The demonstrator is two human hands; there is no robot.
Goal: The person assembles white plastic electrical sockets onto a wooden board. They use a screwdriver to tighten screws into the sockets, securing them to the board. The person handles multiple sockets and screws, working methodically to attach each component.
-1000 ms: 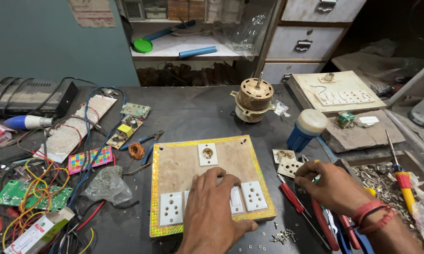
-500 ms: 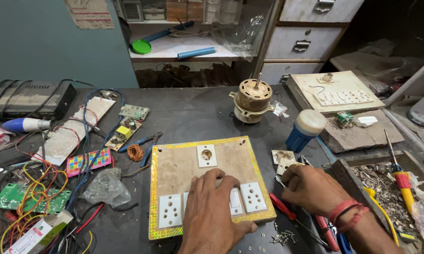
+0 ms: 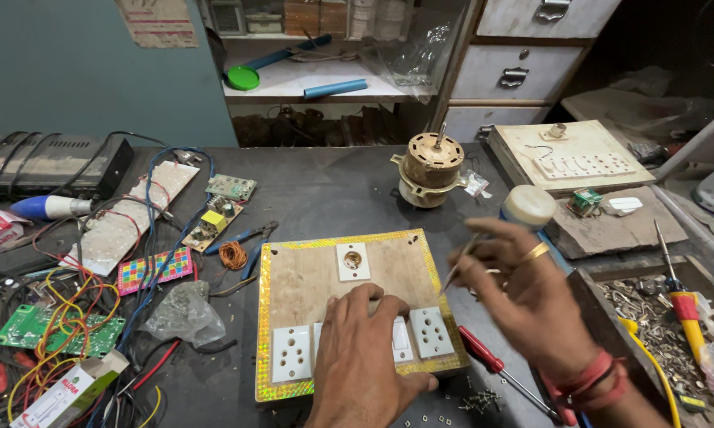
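While left hand (image 3: 362,349) presses flat on switchboard (image 3: 349,305) | right hand (image 3: 523,297) pinches thin tool (image 3: 458,265)

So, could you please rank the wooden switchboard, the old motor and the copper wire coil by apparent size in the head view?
1. wooden switchboard
2. old motor
3. copper wire coil
The motor sits farther away, but the order looks clear.

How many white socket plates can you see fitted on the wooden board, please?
3: one socket plate at the board's upper middle, one lower left, one lower right. The left hand may hide others.
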